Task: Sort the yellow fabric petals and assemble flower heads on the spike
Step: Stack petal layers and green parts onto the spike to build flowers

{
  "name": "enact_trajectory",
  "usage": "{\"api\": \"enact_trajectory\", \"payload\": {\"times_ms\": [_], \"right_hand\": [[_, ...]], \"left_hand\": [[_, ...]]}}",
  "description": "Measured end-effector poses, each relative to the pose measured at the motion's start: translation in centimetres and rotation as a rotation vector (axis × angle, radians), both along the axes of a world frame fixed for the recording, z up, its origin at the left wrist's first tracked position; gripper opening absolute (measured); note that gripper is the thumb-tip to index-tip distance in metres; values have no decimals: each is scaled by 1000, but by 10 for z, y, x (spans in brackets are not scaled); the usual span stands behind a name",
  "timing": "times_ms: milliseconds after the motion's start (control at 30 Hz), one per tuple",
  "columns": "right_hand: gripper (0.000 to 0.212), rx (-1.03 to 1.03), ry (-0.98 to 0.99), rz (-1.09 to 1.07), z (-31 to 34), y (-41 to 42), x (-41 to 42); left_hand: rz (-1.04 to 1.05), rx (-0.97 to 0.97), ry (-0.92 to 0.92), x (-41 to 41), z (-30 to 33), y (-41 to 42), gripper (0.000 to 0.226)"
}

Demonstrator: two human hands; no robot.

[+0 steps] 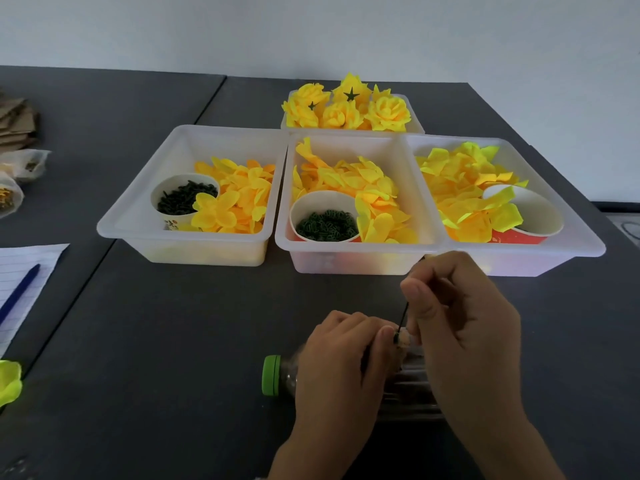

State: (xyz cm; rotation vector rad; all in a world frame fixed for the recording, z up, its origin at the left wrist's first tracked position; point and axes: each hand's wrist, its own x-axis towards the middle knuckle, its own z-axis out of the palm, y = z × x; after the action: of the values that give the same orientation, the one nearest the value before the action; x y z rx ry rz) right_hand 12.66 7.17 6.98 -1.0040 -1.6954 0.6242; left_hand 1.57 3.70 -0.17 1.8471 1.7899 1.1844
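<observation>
Gripping the thin dark spike (404, 315) between curled fingers, the right hand (460, 327) holds it upright over a plastic bottle (277, 375) lying on the table (173, 341). The left hand (346, 355) pinches a small green piece at the spike's base. No petal is threaded yet, I judge; next comes reaching into the middle tray (346, 258) for yellow petals (360, 178).

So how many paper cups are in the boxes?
3. One cup of dark green bits in the left bin, one in the middle bin, and one tipped cup in the right bin. Petals could hide more.
</observation>
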Motion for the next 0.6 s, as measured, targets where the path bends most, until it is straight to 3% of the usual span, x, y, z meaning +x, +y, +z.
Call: {"api": "enact_trajectory", "payload": {"times_ms": [233, 300, 400, 500, 533, 600], "right_hand": [[15, 16, -202, 0, -26, -1, 7], [16, -13, -215, 19, -33, -2, 11], [17, -41, -198, 43, -34, -4, 15], [12, -58, -192, 44, -32, -6, 19], [12, -62, -185, 31, -31, -7, 20], [17, -64, -152, 4, -29, -10, 23]], "left_hand": [[-57, -85, -20, -1, 3, 3, 31], [-44, -108, -159, -4, 13, 4, 17], [106, -69, -354, -30, 36, 14, 20], [389, 28, -143, -86, 56, 39, 25], [488, -19, 6, -107, 61, 49, 27], [627, -317, 289, -141, 66, 71, 39]]}}
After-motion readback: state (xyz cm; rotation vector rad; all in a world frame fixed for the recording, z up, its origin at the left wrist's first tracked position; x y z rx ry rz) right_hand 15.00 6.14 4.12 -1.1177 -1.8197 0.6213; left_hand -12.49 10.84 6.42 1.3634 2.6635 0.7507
